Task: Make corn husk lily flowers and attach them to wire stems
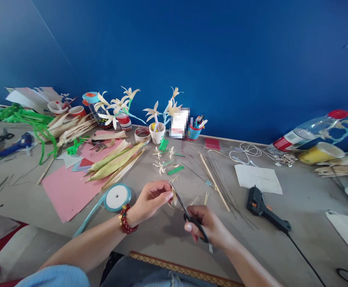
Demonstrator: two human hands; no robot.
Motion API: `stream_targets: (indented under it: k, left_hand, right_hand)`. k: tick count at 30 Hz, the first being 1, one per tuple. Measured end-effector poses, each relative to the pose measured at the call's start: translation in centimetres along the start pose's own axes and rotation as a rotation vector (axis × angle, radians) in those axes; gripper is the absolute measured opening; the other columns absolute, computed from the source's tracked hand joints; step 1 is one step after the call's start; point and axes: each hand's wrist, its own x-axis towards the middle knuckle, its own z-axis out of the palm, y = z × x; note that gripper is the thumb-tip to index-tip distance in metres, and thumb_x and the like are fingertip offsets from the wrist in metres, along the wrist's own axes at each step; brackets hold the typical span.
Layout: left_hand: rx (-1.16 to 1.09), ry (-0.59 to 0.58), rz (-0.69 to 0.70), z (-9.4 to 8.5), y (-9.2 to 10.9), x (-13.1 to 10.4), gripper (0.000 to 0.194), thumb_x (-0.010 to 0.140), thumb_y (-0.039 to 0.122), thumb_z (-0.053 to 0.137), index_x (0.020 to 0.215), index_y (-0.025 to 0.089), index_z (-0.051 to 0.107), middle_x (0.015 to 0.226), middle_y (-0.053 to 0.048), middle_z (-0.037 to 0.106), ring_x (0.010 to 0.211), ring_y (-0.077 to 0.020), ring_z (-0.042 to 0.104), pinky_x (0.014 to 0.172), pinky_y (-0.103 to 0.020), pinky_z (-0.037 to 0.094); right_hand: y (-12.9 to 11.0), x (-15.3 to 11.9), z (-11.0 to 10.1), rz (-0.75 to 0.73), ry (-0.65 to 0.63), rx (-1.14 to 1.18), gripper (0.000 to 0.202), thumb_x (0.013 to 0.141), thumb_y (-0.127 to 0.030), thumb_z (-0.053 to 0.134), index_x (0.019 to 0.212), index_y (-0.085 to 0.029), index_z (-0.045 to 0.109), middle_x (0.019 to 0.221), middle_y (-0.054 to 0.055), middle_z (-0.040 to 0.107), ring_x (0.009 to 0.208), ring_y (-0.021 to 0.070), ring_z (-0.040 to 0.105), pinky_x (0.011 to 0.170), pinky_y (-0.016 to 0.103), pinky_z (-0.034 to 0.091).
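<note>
My left hand (pixel 154 199), with a red bead bracelet at the wrist, pinches a small strip of pale corn husk (pixel 174 197) between thumb and fingertips. My right hand (pixel 205 223) grips the black handles of a pair of scissors (pixel 181 202). Their blades point up and left, right beside the husk strip; whether they touch it I cannot tell. Small husk flowers (pixel 161 167) and a green strip (pixel 175 170) lie just beyond my hands. Thin husk scraps are scattered on the table under the scissors.
A black glue gun (pixel 265 211) lies right, its cord running forward. Thin wires (pixel 221 179) lie beyond my right hand. A blue ribbon roll (pixel 117 197), pink paper (pixel 65 191) and corn husks (pixel 114 163) are at left. Husk flowers in a white cup (pixel 157 134) stand near the blue wall.
</note>
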Motion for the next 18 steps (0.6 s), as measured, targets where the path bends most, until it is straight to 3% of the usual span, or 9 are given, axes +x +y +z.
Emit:
stream_targets:
  k: [18]
  left_hand:
    - [0.02, -0.012, 0.014, -0.21, -0.16, -0.04, 0.026, 0.089, 0.031, 0.057, 0.069, 0.014, 0.058, 0.069, -0.003, 0.058, 0.065, -0.0127, 0.053, 0.065, -0.026, 0.042]
  right_hand:
    - [0.13, -0.06, 0.07, -0.032, -0.012, -0.041, 0.059, 0.067, -0.076, 0.062, 0.059, -0.02, 0.044, 0.042, -0.004, 0.048, 0.038, 0.0082, 0.04, 0.041, 0.021, 0.026]
